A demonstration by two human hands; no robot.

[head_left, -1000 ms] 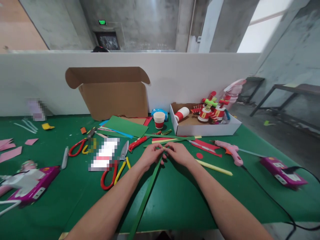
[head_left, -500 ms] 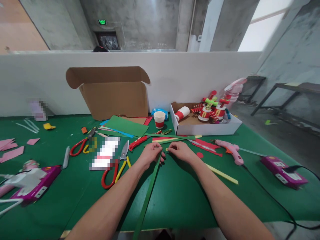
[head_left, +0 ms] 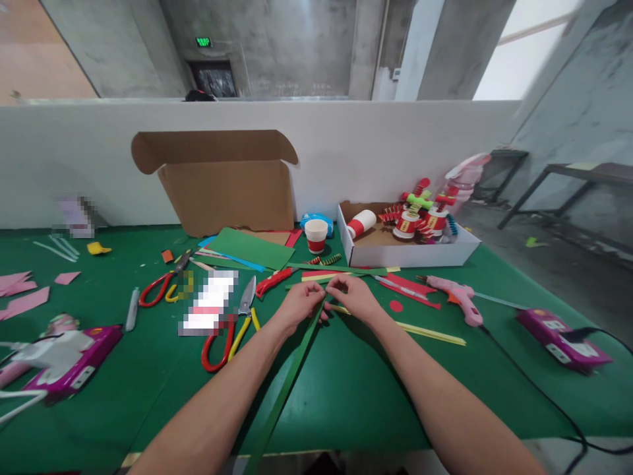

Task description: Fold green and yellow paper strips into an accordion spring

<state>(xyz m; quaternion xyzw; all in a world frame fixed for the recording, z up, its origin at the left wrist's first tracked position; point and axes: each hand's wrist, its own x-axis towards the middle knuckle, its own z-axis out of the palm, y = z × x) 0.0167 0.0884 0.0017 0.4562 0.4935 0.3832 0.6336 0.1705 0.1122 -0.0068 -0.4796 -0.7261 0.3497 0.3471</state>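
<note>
Apparent step: folding green strip (head_left: 291,382) and yellow strip (head_left: 430,333) together, above bench (head_left: 356,396). At left hand (head_left: 301,305): closed pinch on green strip. At right hand (head_left: 355,297): closed pinch at same join, apparently on yellow strip. For next fold: align edges, press flat.

One head-worn camera is facing forward and down from the near side of the surface (head_left: 356,396). It is looking from close above, framing the left hand (head_left: 301,305) and right hand (head_left: 355,298) just below centre, and taking in the partition (head_left: 370,145) and far wall (head_left: 297,53) beyond.
</note>
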